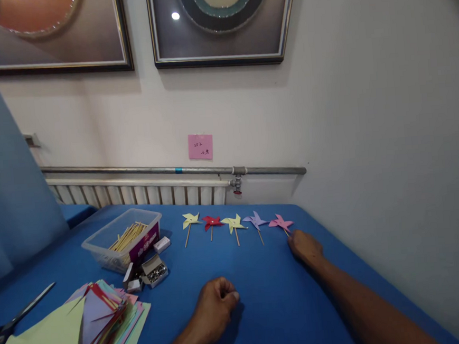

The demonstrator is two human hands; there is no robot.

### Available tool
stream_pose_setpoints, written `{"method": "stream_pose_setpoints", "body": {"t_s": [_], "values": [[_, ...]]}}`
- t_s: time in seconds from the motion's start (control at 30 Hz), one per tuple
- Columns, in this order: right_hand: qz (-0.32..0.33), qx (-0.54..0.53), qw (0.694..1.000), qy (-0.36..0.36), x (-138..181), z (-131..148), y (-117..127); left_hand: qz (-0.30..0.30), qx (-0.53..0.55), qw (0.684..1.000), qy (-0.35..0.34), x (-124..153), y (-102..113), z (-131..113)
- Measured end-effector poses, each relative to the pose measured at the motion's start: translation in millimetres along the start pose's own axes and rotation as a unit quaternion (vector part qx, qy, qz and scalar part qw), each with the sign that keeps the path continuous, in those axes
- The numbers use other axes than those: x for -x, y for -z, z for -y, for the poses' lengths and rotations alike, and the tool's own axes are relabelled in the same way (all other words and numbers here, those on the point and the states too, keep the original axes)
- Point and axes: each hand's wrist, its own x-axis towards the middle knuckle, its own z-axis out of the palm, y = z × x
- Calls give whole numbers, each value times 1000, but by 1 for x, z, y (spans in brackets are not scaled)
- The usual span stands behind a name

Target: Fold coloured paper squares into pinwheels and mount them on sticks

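With our right hand [306,246] we grip the pink paper pinwheel [281,222] by its thin wooden stick [286,232], probably sparing the blades [274,223], at the right end of a spaced row [234,224] on the blue tabletop [272,306]; our left hand [218,306] is loosely closed, nothing visible inside.

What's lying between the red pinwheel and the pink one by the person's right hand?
In the head view, a pale yellow pinwheel and then a purple pinwheel lie between the red pinwheel and the pink pinwheel.
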Motion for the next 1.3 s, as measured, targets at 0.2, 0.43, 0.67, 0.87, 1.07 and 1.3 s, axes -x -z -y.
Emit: {"method": "stream_pose_setpoints", "body": {"t_s": [0.2, 0.43, 0.67, 0.87, 1.07, 1.3], "values": [[-38, -44, 998, -6, 16, -1, -1, 0, -13, 1000, -5, 0, 1, 1], [-58, -189, 975, 98, 101, 42, -8, 8, 0, 1000, 0, 1, 4, -2], [54, -442, 845, 297, 225, 107, -32, -26, 6, 999, -27, 1, 16, -8], [3, -362, 849, 384, 228, 105, -46, -85, -60, 994, -46, -4, 29, -13], [-5, -274, 835, 477, 227, 101, -56, -163, -272, 932, -177, 38, 59, -52], [-17, -260, 822, 506, 225, 101, -66, -562, -352, 732, -156, 168, 135, 9]]}}
